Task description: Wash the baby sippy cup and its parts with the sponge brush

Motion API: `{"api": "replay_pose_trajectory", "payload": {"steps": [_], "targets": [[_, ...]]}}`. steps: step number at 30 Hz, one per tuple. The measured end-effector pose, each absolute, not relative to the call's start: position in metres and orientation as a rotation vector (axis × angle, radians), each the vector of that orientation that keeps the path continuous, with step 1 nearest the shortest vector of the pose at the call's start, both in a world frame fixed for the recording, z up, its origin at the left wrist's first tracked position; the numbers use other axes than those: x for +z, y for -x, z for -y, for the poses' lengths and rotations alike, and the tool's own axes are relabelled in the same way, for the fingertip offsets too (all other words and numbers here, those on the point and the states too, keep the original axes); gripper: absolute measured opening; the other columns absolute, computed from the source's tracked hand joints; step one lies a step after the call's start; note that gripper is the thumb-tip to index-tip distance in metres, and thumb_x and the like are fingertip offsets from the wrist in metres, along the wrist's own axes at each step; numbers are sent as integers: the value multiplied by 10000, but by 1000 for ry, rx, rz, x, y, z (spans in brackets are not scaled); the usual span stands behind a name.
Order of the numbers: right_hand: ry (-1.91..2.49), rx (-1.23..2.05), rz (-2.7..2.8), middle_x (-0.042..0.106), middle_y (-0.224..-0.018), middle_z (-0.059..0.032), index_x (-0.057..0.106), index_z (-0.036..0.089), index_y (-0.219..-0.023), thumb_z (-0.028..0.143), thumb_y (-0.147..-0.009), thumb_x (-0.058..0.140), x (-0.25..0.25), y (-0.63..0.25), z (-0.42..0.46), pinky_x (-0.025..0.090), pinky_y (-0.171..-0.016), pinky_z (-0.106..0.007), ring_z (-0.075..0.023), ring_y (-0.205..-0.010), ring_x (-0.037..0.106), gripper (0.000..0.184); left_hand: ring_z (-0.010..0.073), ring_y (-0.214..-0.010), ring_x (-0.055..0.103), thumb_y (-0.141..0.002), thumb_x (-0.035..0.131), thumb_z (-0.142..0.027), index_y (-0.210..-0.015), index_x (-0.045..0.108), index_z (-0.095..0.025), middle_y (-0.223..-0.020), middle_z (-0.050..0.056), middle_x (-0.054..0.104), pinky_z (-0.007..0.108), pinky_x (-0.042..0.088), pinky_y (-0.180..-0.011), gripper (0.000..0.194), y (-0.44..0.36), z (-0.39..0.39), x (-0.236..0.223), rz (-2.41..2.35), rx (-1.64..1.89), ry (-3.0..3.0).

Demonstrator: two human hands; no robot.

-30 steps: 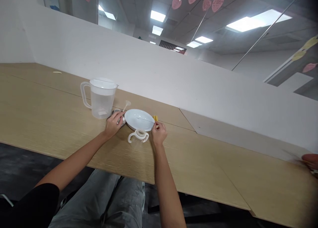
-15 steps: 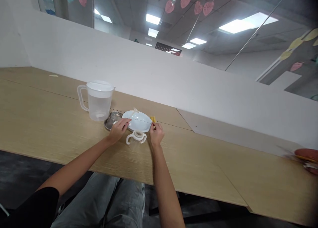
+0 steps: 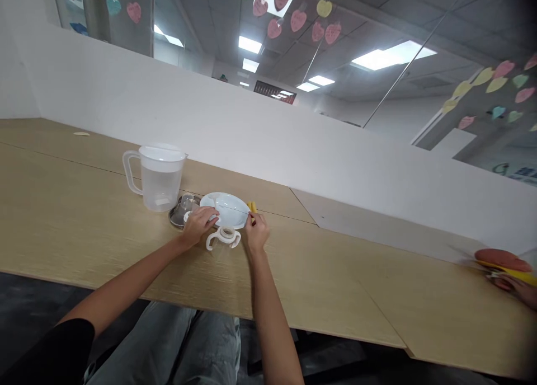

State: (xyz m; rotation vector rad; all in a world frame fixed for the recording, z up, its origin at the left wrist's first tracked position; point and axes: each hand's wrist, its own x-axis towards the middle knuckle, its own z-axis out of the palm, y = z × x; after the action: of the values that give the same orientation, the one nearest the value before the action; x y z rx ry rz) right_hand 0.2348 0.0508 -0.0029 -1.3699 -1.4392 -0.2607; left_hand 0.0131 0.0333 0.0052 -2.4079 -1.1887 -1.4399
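Over the white oval dish [image 3: 232,220], a thin dark rod [image 3: 234,209] runs between my two hands. My right hand [image 3: 257,232] pinches its right end at the dish's edge. Closed fingers of my left hand [image 3: 200,226] meet at the left rim; what they grip is too small to make out. A small pale piece [image 3: 215,198] shows just above those fingertips. In front of the dish stands a clear bottle with a white two-handled collar [image 3: 226,235], its top uncovered. Yellow sticks [image 3: 252,206] lie behind my right fingertips.
A lidded clear pitcher [image 3: 161,178] with liquid stands at the left. Beside it, a metal tray [image 3: 173,218] carries a clear cap [image 3: 187,201], partly behind my left hand. At the far right, another person's hand [image 3: 522,290] is by a reddish round object [image 3: 501,258]. A white wall [image 3: 235,133] rises behind the table.
The view has shifted a little. The pale piece is lower and closer to my left fingertips. Both hands stay at the dish, and the other person's hand has come into view.
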Motion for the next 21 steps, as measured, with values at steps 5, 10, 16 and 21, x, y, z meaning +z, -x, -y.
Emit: {"api": "replay_pose_trajectory", "payload": {"steps": [5,10,16,21], "targets": [[1365,-258,1456,689,-857,-75,722,172,-900,326,-899,427,1,-234,-47,435,-654,-256,-137,-624,550,333,193,-938,629,-933,529,-357,-897,645,-215,-933,40,699,337,487,-880,187,-18,-31,4,1302,-1490,2423],[1336,-243,1451,695,-844,-78,723,170,-879,331,-891,448,5,-233,-45,444,-668,-262,-141,-625,553,319,192,-895,667,-880,595,-384,-857,579,-213,-884,26,702,332,518,-839,173,-23,-35,0,1453,-1781,2410],[1271,-131,1455,709,-830,-74,728,169,-878,338,-860,501,10,-230,-45,460,-670,-279,-147,-604,538,284,197,-878,720,-838,624,-429,-886,547,-208,-906,34,728,298,561,-754,239,-27,-32,-1,1446,-2090,2465],[1184,5,1419,716,-798,-71,743,164,-877,358,-809,574,7,-223,-48,467,-655,-284,-148,-606,524,266,211,-907,724,-821,650,-463,-912,570,-198,-958,56,733,289,578,-743,292,-28,-23,-2,1456,-2207,2492]]}}
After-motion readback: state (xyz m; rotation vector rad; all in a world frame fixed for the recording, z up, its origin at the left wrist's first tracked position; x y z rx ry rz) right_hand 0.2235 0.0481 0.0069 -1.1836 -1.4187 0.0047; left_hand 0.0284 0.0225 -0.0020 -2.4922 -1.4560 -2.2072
